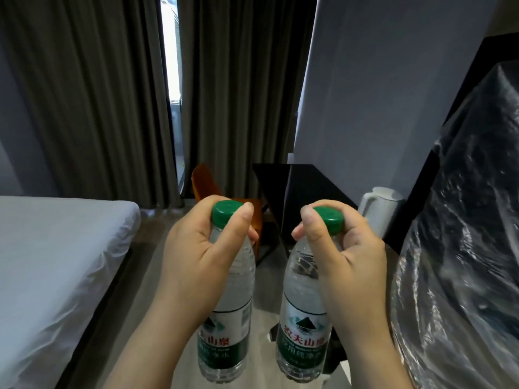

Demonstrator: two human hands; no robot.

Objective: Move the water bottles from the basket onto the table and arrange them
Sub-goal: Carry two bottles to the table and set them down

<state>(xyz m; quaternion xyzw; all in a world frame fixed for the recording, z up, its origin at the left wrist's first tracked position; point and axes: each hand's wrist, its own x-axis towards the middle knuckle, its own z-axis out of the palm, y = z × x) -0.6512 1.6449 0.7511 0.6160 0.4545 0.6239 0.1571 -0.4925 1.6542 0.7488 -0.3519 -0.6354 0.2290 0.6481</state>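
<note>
I hold two clear water bottles with green caps and green-and-white labels, upright in the air in front of me. My left hand [196,256] grips the neck of the left bottle [229,318], thumb against its cap. My right hand [351,265] grips the neck of the right bottle [302,327] the same way. The two bottles hang side by side, a small gap between them, above the floor. The dark table [306,186] stands further ahead against the wall. No basket is in view.
A bed with white sheets [56,262] fills the left. A white kettle [379,209] sits on the right beside a dark bulky object wrapped in clear plastic [463,248]. An orange chair [207,181] stands by the table. Grey curtains hang behind.
</note>
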